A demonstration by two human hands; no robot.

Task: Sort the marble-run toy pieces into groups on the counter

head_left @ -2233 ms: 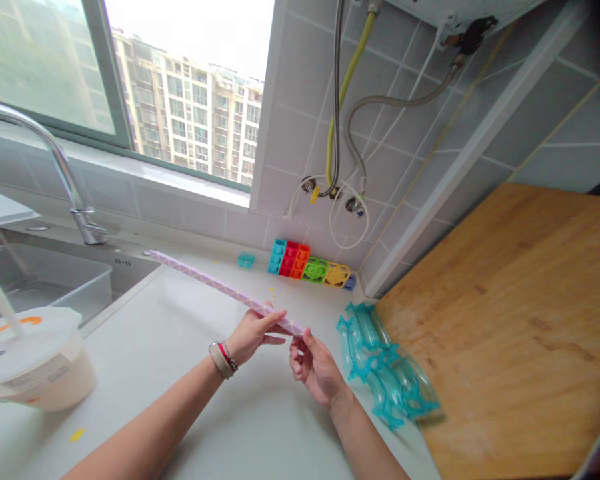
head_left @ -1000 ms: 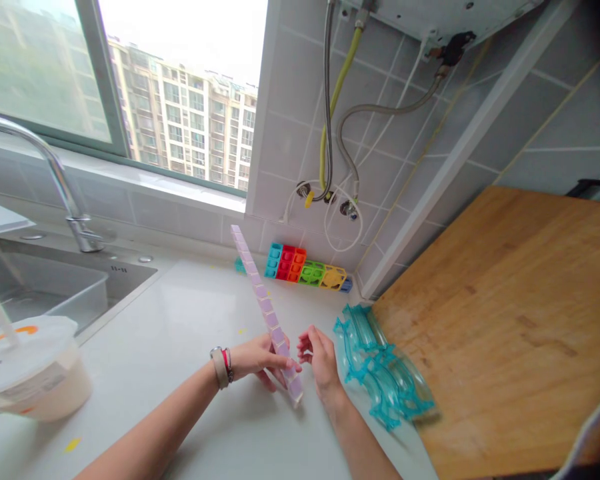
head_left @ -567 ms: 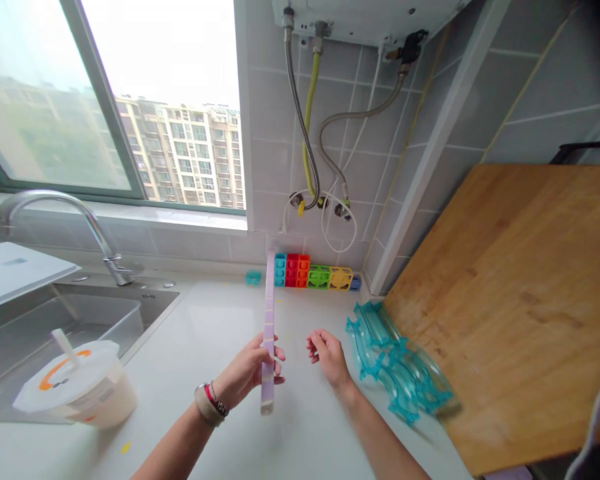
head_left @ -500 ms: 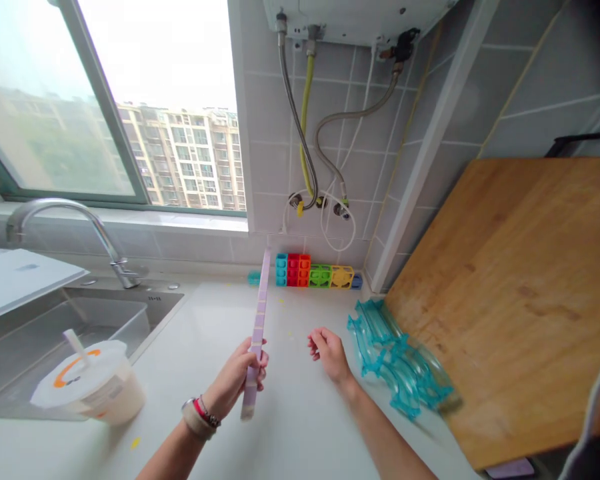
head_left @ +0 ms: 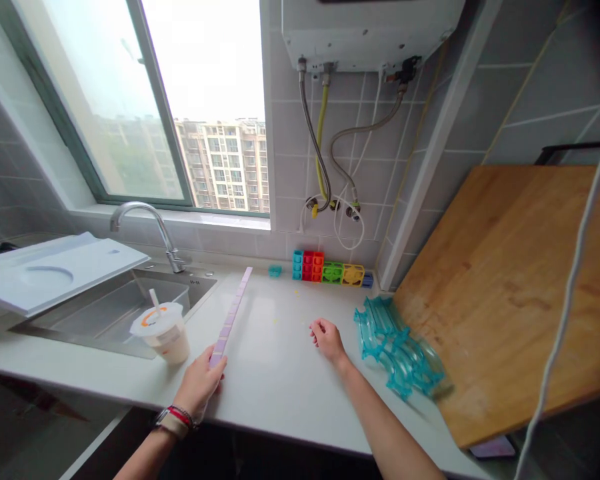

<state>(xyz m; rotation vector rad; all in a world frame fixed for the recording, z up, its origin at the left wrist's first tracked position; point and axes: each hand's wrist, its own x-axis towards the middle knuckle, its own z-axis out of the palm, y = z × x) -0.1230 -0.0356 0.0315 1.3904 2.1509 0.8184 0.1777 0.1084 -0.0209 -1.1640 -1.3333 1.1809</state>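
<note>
My left hand (head_left: 202, 381) grips the near end of a long, narrow lilac strip (head_left: 234, 311) marked off in segments by pale cross lines. The strip points away from me toward the back of the white counter. My right hand (head_left: 326, 338) hovers or rests over the counter's middle, its fingers curled into a loose fist with nothing visible in them. To its right lies a pile of clear turquoise curved plastic track pieces (head_left: 397, 347). Against the back wall stands a row of coloured blocks: blue, red (head_left: 308, 267), orange, green (head_left: 332, 272) and yellow (head_left: 353, 274).
A lidded drink cup with a straw (head_left: 163, 333) stands at the sink's edge (head_left: 200, 297). A white panel (head_left: 65, 270) lies across the sink beside the faucet (head_left: 167, 237). On the right leans a large wooden board (head_left: 525, 287), with a white cable (head_left: 565, 313) hanging before it.
My left hand has moved left and toward me with the lilac strip, which now slants more to the right at its far end. The camera view has shifted; my right hand stays curled.
</note>
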